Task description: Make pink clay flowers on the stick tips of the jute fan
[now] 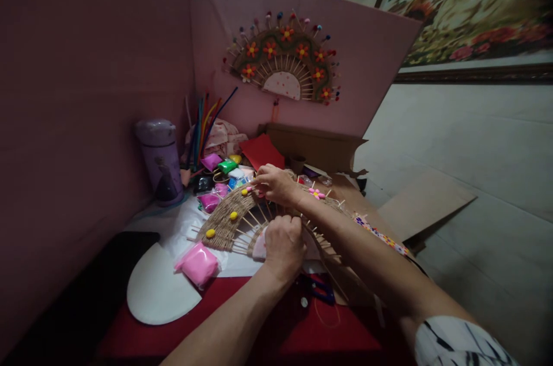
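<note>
A half-round woven fan [222, 221] of twine and thin sticks lies in front of me, with yellow clay dots [234, 215] along its left side and a pink clay flower [317, 193] on its right. My left hand [285, 246] is closed over the pale pink centre piece [259, 246] at the fan's base. Reaching across above it, my right hand [277, 184] has its fingers pinched at the upper rim, beside a yellow dot and a small pink bit. Whatever sits between those fingertips is too small to make out.
A pink clay packet [197, 264] and a white cut disc [161, 288] lie at front left. Behind are several clay packets [211, 201], a purple bottle [161, 161] and pipe cleaners [203, 127]. Blue-handled scissors [319, 290] rest nearby. A finished fan [283, 60] hangs on the pink board.
</note>
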`<state>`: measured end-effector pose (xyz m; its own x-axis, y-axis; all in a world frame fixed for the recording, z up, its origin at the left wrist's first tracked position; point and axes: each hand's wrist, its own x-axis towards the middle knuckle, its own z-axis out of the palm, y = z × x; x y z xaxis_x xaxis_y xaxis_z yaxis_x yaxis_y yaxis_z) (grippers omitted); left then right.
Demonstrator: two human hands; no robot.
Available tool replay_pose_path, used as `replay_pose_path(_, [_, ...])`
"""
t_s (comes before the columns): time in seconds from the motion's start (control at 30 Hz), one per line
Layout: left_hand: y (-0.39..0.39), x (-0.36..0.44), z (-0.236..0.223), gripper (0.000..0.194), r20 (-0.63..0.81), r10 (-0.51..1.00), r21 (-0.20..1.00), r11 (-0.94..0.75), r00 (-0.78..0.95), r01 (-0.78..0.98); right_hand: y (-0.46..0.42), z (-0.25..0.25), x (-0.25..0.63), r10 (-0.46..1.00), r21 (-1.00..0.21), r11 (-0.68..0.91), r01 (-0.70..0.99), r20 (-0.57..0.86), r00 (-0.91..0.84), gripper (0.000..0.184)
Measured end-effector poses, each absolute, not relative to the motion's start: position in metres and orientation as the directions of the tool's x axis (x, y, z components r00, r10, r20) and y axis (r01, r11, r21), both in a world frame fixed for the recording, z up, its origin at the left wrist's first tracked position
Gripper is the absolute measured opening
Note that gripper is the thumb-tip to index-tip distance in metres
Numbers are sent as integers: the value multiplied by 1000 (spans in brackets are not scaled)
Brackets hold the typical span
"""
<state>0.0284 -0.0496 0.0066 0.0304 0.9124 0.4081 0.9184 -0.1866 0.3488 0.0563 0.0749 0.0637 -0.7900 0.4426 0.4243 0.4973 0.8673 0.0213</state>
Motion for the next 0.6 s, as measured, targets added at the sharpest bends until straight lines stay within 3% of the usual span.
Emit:
replay_pose_path(0.17, [-49, 29, 5, 14, 437, 899, 350, -204, 33, 914, 74, 65, 50, 516, 21, 820, 572, 403, -756, 10])
replay_pose_path(0.33, [-48, 29, 4, 18, 408, 913, 362, -191, 29, 912, 65, 67, 47, 545, 59, 792, 607, 381, -747, 13])
replay_pose_path(0.6, [-48, 29, 4, 18, 396, 917, 367, -193, 35, 910, 62, 70, 48, 621, -12, 753, 658, 346, -704, 24])
